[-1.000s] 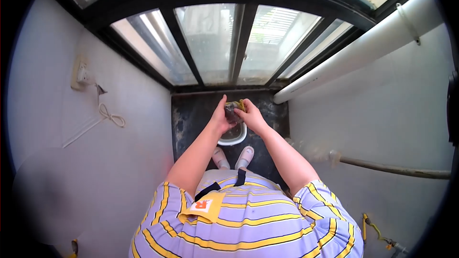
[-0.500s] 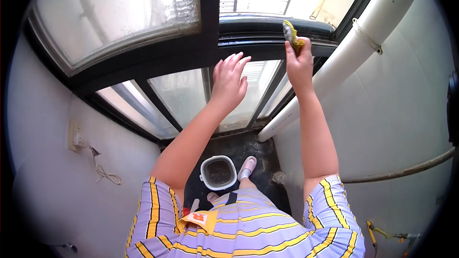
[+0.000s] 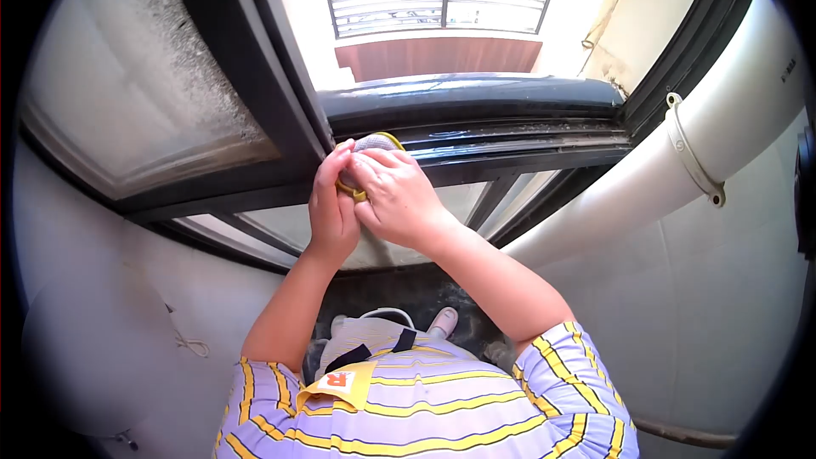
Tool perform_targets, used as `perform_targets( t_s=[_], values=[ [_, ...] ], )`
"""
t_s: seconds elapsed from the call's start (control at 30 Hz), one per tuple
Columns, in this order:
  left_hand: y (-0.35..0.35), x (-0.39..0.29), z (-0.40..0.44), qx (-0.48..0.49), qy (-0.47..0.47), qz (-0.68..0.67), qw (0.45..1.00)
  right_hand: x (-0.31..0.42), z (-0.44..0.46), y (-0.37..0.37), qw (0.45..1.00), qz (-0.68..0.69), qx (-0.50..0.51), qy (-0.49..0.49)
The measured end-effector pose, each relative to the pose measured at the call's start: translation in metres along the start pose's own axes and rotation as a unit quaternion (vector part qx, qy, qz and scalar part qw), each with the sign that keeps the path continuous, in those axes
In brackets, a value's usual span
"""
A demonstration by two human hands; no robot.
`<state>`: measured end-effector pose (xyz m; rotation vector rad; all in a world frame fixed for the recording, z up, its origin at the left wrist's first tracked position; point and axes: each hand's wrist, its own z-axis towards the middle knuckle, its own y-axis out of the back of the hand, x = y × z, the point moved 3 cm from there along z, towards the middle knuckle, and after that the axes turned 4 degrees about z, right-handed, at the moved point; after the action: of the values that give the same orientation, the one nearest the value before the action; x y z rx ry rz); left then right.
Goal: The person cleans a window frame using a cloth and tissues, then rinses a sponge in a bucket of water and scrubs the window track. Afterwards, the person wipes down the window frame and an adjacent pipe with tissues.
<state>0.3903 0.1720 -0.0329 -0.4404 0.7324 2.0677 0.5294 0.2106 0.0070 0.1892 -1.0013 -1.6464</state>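
So the person has both hands up at the window, meeting right by the near left corner of the open part, where the dark sill track [image 3: 527, 143] runs into the upright dark frame [image 3: 280, 59]. The grey cloth with yellow edging [image 3: 376, 144] is up there too, bunched between the hands, with its top poking out past the knuckles. The right hand [image 3: 397, 197] comes in on a diagonal from the right, back of the hand facing up, wrist pretty straight, fingers bent close together and clamped on the cloth. The left hand [image 3: 333, 208] stands more upright, forearm angled up from the near left, fingers pointing away and touching the cloth's left edge (can't tell whether they're actually gripping it, since the right hand covers part of that side). Both elbows are bent and spread out to the sides of the striped shirt [image 3: 442, 412]. Over on the right, a fat white pipe [image 3: 629, 195] slants past with a bracket [image 3: 693, 153] around it. Down below, the white rim of a container [image 3: 389, 313] peeks out just left of a pink shoe [image 3: 444, 321].
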Motion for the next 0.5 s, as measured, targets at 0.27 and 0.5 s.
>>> perform_targets(
  t_s=[0.27, 0.5],
  values=[
    [-0.032, -0.029, 0.039, 0.208, -0.084, 0.244, 0.944, -0.042, -0.048, 0.070, 0.981, -0.156, -0.072, -0.087],
    [-0.036, -0.022, 0.062, 0.286, -0.125, 0.286, 0.906, -0.079, -0.090, 0.130, 0.944, -0.205, -0.117, -0.232]
  ],
)
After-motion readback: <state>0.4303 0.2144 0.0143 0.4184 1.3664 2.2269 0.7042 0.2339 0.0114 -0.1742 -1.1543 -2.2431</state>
